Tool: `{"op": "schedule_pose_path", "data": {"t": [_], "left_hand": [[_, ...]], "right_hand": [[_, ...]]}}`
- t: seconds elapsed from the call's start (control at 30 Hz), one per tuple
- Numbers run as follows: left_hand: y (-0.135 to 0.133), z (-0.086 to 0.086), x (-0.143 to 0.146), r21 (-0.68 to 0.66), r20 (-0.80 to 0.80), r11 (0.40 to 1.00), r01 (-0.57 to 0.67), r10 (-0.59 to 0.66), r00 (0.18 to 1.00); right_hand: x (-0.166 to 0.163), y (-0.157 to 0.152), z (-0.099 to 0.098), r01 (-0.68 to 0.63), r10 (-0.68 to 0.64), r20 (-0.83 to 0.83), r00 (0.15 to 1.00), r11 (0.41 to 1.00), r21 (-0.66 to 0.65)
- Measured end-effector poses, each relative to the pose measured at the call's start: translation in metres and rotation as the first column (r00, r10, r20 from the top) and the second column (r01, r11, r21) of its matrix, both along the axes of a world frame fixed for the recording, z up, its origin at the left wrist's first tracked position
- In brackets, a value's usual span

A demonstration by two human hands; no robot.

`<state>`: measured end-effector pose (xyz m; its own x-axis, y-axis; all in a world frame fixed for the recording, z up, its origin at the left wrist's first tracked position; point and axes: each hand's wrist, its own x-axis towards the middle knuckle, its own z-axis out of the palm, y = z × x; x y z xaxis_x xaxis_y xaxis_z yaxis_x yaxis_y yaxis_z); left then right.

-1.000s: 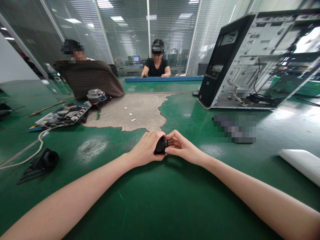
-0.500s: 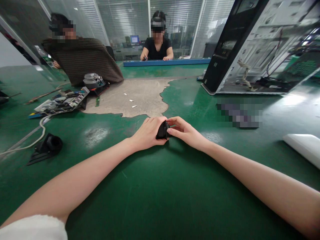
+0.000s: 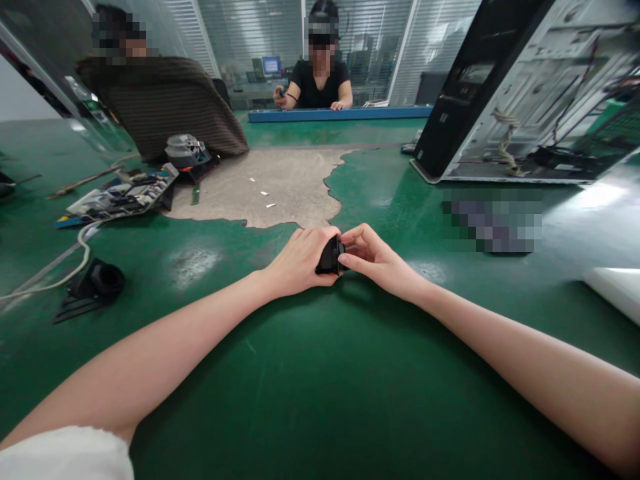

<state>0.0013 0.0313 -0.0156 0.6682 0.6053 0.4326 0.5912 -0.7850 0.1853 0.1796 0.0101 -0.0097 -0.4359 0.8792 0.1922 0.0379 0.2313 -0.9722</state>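
Fingers (image 3: 320,235) of both hands stay clamped on the small black part (image 3: 330,257) — grip unchanged, slightly farther forward.

Two bare hands met on the green table (image 3: 320,400): one left hand (image 3: 300,263) and one right hand (image 3: 380,263), with one small black part (image 3: 330,257) between them. There was one more black part (image 3: 95,283) lying at the left, one white cable (image 3: 60,263), one circuit board (image 3: 120,197), and one grey round fan-like unit (image 3: 186,150), though it was too small to tell for sure. One opened computer case (image 3: 520,93) stood at the right. Two other people (image 3: 320,80) sat across the table, and one white object (image 3: 617,290) lay at the right edge.
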Motion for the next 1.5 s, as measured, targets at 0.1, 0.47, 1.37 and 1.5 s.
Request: {"op": "schedule_pose_path", "data": {"t": [0.1, 0.47, 1.37, 1.5], "left_hand": [[0.0002, 0.0012, 0.0003, -0.006, -0.006, 1.000, -0.001, 0.001, 1.000], [-0.0001, 0.0016, -0.0002, 0.002, 0.006, 1.000, -0.008, 0.008, 1.000], [-0.0015, 0.0028, -0.0002, -0.033, 0.018, 0.999, -0.015, 0.016, 1.000], [-0.0025, 0.0043, -0.0010, -0.042, 0.000, 0.999, -0.018, 0.018, 1.000]], "right_hand": [[0.0017, 0.0006, 0.0005, -0.010, 0.010, 0.020, 1.000, 1.000, -0.009], [0.0044, -0.0004, -0.0032, -0.032, 0.032, 0.007, 0.999, 0.999, 0.022], [0.0044, 0.0003, -0.0033, -0.041, 0.041, 0.026, 0.999, 0.999, 0.003], [0.0070, -0.0009, -0.0053, -0.109, 0.109, 0.001, 0.994, 0.994, 0.027]]}}
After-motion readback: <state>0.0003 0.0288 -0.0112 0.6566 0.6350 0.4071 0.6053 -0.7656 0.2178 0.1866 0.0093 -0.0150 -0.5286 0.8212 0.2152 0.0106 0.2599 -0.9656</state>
